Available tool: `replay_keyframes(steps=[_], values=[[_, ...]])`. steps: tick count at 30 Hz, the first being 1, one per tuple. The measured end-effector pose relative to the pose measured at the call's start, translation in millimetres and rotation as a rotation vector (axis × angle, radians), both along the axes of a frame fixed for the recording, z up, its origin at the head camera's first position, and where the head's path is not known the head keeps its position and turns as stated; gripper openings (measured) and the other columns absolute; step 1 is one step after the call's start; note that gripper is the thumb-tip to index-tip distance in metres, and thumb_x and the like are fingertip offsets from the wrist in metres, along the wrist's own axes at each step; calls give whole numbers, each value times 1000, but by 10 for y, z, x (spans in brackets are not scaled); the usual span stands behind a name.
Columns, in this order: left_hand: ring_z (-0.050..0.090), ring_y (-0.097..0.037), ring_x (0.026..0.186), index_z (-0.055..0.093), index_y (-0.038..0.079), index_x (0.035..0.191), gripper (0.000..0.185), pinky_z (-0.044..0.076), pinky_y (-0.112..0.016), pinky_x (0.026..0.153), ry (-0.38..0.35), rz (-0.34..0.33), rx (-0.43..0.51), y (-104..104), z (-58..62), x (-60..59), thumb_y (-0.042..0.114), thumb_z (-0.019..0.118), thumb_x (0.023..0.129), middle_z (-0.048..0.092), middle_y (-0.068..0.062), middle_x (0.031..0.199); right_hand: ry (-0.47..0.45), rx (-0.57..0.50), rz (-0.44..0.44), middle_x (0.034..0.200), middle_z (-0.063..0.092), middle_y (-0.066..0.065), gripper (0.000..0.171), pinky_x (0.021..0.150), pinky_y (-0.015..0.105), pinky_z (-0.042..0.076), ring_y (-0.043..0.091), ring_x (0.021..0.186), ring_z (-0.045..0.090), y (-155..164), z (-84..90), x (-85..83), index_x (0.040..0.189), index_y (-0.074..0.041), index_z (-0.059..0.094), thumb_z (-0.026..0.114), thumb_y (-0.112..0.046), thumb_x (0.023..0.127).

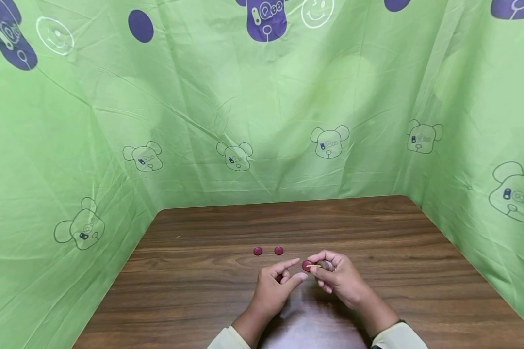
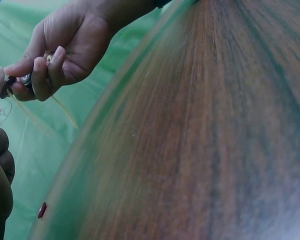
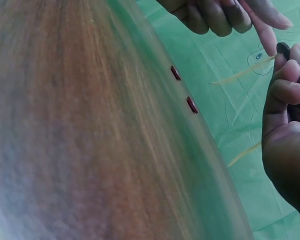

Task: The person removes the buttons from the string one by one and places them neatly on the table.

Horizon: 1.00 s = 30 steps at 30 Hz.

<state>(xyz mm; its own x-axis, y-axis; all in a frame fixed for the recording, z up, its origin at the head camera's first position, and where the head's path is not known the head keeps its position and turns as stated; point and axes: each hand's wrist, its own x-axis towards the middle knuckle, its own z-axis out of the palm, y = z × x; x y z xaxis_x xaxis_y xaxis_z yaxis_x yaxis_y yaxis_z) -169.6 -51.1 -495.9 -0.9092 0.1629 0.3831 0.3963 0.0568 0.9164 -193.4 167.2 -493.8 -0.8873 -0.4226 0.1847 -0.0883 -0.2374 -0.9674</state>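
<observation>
Head view: right hand (image 1: 343,282) pinches 1 button (image 1: 305,265) and cord (image 1: 315,265) above table (image 1: 192,276); left hand (image 1: 272,291), thumb and forefinger parted, just beside; button judged light, stiff, slippery; best held by rim.

Easy to pass on the wooden table (image 1: 179,281) left of the left hand (image 1: 274,287); blocked ahead by two red buttons (image 1: 279,251), then green cloth (image 1: 284,106).

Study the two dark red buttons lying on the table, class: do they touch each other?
Apart. The head view shows it plainly: a strip of brown tabletop separates the left button from the right button.
</observation>
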Motion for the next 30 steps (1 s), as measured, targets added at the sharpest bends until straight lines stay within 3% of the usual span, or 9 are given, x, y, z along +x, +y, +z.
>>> replay_keyframes(steps=[7, 14, 21, 26, 30], values=[[30, 7, 53, 81, -1, 122, 31, 28, -12, 49, 57, -13, -2, -4, -33, 1, 7, 86, 92, 35, -15, 58, -4, 18, 4, 96, 82, -7, 16, 50, 12, 43, -2, 61, 59, -30, 14, 28, 113, -10, 75, 70, 1, 103], [29, 10, 53, 80, -2, 122, 29, 28, -13, 47, 111, -54, 10, -38, -72, -11, 8, 84, 95, 34, -14, 55, -18, 19, 20, 84, 79, -8, 13, 48, 12, 43, -2, 57, 58, -69, 16, 39, 111, -9, 73, 71, 1, 102], [30, 9, 53, 81, -3, 120, 28, 29, -12, 49, 116, -53, 16, -42, -52, -12, 6, 85, 94, 35, -17, 56, -22, 15, 24, 99, 84, -6, 15, 48, 12, 43, -2, 59, 59, -83, 24, 38, 110, -12, 75, 70, 1, 102], [29, 10, 53, 82, -3, 116, 27, 27, -13, 48, 115, -55, 6, -41, -57, -7, 5, 87, 91, 35, -11, 55, -38, 11, 31, 95, 84, -7, 20, 48, 12, 42, -3, 58, 59, -77, 20, 47, 110, -16, 76, 72, 1, 101], [30, 9, 53, 82, -1, 117, 28, 26, -12, 49, 60, -50, -6, -41, -45, 8, 8, 88, 91, 35, -8, 57, -42, 20, 25, 93, 83, -8, 20, 48, 12, 40, -3, 58, 58, -68, 5, 52, 110, -17, 77, 72, 1, 101]])
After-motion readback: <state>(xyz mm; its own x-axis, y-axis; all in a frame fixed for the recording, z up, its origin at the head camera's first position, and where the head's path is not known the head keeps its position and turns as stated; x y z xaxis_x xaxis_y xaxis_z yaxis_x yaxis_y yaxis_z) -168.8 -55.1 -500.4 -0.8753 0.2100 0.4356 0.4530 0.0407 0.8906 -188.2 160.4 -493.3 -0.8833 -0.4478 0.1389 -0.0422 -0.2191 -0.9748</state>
